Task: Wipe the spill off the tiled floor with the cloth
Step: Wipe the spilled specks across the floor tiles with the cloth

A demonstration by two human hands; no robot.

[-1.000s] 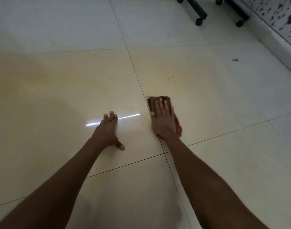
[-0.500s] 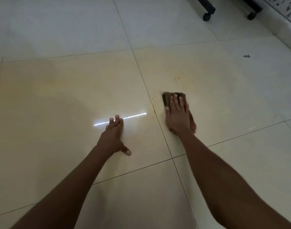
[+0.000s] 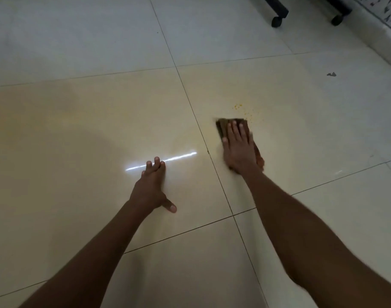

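Currently: right hand (image 3: 240, 152), fingers (image 3: 234, 132) spread flat, pressing brown cloth (image 3: 223, 125) onto tiled floor (image 3: 79, 130); yellow spill (image 3: 241, 108) just beyond fingertips. Left hand (image 3: 151, 187) flat on floor, fingers together, thumb out.

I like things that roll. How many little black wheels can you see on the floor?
2. One wheel sits at the top, under a dark bar. The other wheel is further right, near the wall. More may be hidden beyond the picture's top edge.
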